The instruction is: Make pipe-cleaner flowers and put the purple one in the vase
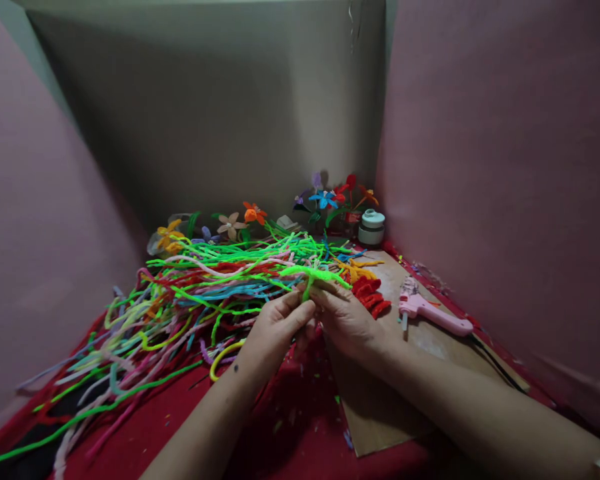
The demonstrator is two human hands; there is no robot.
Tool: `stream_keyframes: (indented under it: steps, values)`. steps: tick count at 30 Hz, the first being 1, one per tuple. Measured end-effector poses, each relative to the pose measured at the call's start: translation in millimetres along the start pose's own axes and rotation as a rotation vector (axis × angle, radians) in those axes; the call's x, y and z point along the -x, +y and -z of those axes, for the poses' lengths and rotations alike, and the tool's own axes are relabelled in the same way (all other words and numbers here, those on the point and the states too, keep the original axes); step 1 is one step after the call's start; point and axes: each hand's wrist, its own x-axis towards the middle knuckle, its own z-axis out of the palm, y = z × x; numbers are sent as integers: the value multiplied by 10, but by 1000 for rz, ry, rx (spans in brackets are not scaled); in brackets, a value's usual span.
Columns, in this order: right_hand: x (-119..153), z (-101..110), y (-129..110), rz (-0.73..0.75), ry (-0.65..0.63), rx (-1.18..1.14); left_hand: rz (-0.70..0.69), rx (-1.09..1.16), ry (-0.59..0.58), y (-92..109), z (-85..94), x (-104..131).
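Both hands meet in the middle of the view, pinching a bright green pipe cleaner piece (325, 273). It spreads sideways above the fingers, and a short green stem runs down between them. My left hand (279, 327) is closed, thumb and fingers together on the stem. From the other side my right hand (347, 321) is closed on the same piece, close under its top. The fingers hide part of the stem. Just beyond the hands lies a large heap of loose pipe cleaners (230, 267) in green, pink, red and blue. Red folded pipe cleaner pieces (373, 297) lie right of my right hand.
A pink glue gun (437, 315) with a black cord lies on a brown board (380, 413) at right. Orange pieces (363, 269) sit near the red ones. Finished flowers (325, 198) and a lidded jar (371, 228) stand at the back. Scraps dot the red cloth (290, 440).
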Motion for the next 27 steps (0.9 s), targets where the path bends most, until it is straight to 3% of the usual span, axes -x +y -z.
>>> stream_keyframes:
  steps: [6,10,17,27]
  values:
    - [-11,9,18,15,125,-72,-205,-569,241,-122,-50,-15]
    - [0,19,47,21,154,-2,-335,-738,353,-184,-25,-16]
    - [22,46,92,61,140,170,-417,-637,386,-180,-12,-19]
    - [43,2,51,89,42,220,-292,-303,323,-148,-48,10]
